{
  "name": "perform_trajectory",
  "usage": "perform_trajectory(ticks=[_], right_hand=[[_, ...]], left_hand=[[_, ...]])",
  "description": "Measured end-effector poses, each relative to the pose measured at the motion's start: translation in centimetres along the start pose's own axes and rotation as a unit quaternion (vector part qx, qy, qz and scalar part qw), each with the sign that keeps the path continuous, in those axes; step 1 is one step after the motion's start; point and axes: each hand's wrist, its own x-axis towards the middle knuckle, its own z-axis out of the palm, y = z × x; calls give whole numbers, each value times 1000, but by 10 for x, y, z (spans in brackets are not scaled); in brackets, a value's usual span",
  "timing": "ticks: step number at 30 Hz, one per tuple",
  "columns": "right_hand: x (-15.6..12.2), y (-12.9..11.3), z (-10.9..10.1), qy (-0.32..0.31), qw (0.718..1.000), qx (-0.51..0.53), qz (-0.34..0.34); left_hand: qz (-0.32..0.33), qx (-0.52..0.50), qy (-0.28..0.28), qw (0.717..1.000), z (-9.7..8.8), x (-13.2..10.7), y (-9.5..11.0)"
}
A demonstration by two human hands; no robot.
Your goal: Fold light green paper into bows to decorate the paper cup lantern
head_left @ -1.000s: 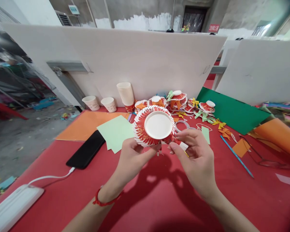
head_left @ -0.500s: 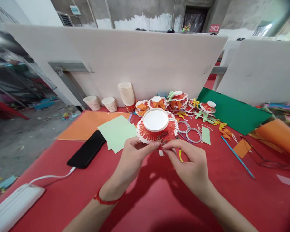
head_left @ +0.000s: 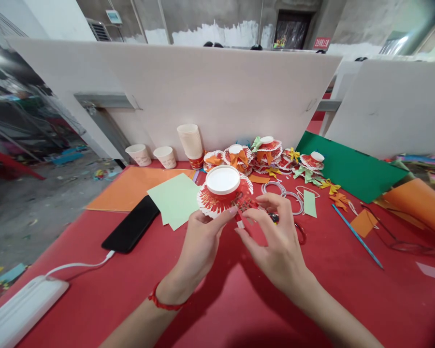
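A red-and-white paper cup (head_left: 223,181), cut into a fringed, spread skirt with its round white base facing up, is in my left hand (head_left: 203,234). The thumb and fingers of that hand pinch the skirt's near edge. My right hand (head_left: 275,232) is at the skirt's right side, thumb and index finger apart around a loose red strip with a white end (head_left: 240,222). Whether the fingertips touch the strip I cannot tell. Partly hidden behind the right hand lie scissors (head_left: 274,217), of which a dark pivot and a handle loop show.
Finished-looking fringed cups with paper bows (head_left: 268,150) line the back. Plain cups (head_left: 165,157) stand at the left. Green sheets (head_left: 177,198), a phone (head_left: 130,224), tape rings (head_left: 273,188), a blue pencil (head_left: 357,237) and a green board (head_left: 351,166) surround the hands.
The fringed cup has shifted slightly left and down with my left hand. My right hand's fingers have parted from their pinch at the skirt's edge, and the scissors show more.
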Motion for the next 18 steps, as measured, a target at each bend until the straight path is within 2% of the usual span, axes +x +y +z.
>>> perform_trajectory(ticks=[5, 10, 14, 18], right_hand=[[-4, -4, 1, 31, 991, -104, -73], [-7, -6, -3, 59, 984, -141, -93], [-2, -3, -6, 71, 996, -46, -19], [4, 0, -7, 50, 991, 109, 63]], left_hand=[[37, 22, 21, 999, 1, -2, -2], [84, 123, 37, 988, -4, -3, -8], [116, 177, 19, 977, -4, -5, -3], [81, 157, -52, 983, -7, -3, 5]])
